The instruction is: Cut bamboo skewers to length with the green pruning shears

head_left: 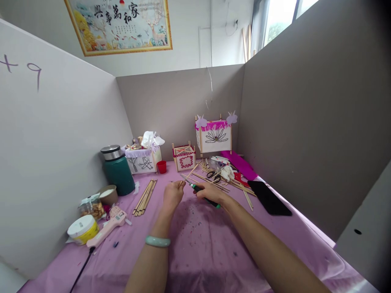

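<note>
My left hand [173, 196] is closed above the middle of the table, thumb and fingers pressed together. From its fingertips a thin bamboo stick [192, 171] appears to slant up to the right. My right hand [208, 193] is wrapped round a slim tool with a black-and-green handle [211, 202]. Its narrow metal tip points up and left, close to the left fingertips and the stick. Whether it is a cutter or pliers I cannot tell. A row of bamboo sticks with dark ends [145, 197] lies left of my left hand.
Loose sticks, black-handled scissors [214, 176] and a black flat slab [269, 197] lie right. Decorated boxes [214, 138] and a red cup [161, 167] stand at the back. Left are a green flask [118, 173], tubs and a pink glue gun [108, 228]. Partitions enclose the table.
</note>
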`<action>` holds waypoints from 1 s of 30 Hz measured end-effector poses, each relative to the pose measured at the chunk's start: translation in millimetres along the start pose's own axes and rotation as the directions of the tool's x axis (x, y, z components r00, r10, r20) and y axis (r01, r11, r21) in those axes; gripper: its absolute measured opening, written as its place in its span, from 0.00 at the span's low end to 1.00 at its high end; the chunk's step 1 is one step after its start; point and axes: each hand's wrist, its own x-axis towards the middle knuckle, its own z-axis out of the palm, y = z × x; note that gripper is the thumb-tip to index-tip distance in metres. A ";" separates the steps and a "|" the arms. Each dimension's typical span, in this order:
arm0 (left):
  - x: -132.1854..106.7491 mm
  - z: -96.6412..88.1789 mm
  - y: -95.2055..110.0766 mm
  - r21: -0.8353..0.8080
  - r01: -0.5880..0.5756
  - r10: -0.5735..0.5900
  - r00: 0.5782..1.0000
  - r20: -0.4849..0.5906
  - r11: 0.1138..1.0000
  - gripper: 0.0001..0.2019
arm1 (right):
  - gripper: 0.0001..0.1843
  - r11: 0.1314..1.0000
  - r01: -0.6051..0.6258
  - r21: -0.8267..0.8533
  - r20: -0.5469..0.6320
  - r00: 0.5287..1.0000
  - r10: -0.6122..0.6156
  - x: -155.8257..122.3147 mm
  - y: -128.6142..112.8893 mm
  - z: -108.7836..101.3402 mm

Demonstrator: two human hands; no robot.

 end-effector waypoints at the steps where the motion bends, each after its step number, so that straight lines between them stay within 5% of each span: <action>1: 0.4 -1.7 -1.3 -0.098 0.018 -0.015 0.999 0.030 0.995 0.17 | 0.16 1.000 0.001 0.007 0.000 1.000 -0.001 -0.8 -0.2 0.7; 6: 2.6 -8.1 -10.4 -0.422 0.199 -0.100 0.964 0.244 0.885 0.17 | 0.19 1.000 -0.005 0.016 0.040 0.999 0.004 -3.7 -1.2 1.6; 11: 5.8 -8.4 -21.3 -0.522 0.254 -0.054 0.929 0.367 0.814 0.19 | 0.19 0.999 0.043 -0.018 0.053 0.998 -0.042 -2.3 2.7 4.1; 17: 7.2 -1.1 -19.4 -0.233 0.028 -0.004 0.995 0.103 0.972 0.19 | 0.09 0.996 -0.001 -0.085 -0.024 1.000 -0.001 5.5 -3.2 8.6; 22: 4.4 10.8 -14.0 0.134 -0.036 0.048 0.994 -0.095 0.990 0.14 | 0.04 0.986 -0.097 -0.135 -0.041 0.995 0.093 7.7 -15.4 4.4; 26: 2.9 14.7 -10.2 0.272 -0.006 0.037 0.993 -0.109 0.962 0.16 | 0.04 0.986 -0.112 -0.120 -0.039 0.993 0.108 4.7 -18.1 1.1; 30: 4.5 13.2 -7.4 0.228 -0.006 0.026 0.996 -0.084 0.974 0.17 | 0.04 0.987 -0.121 -0.105 -0.015 0.993 0.120 1.7 -18.0 -0.9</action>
